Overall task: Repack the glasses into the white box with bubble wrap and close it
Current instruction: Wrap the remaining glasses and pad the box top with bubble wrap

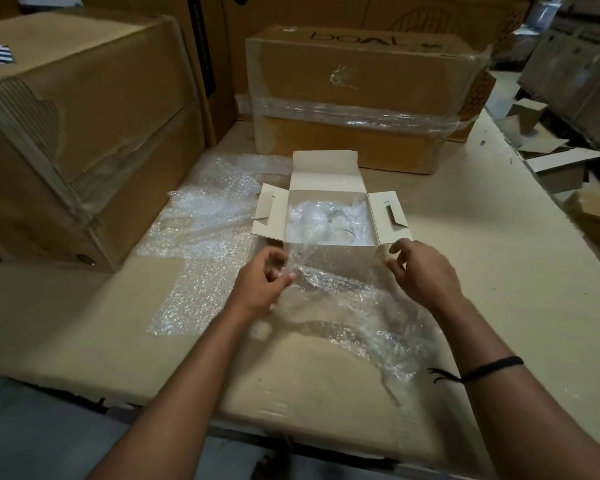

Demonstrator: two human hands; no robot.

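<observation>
Pinching bubble wrap, left hand; right hand unclear; cardboard worktop, cartons behind.

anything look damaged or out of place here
Yes. The large brown carton on the left has its outer paper torn off near its top edge, baring the corrugated ribs. Cardboard scraps lie scattered past the table's right edge. The white box itself looks intact, flaps open.

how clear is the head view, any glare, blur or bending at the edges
Head view: dim warm light; bubble wrap glints, its outline hard to trace; white box fairly sharp; wide-angle bending curves the table edge; far right background soft.
</observation>
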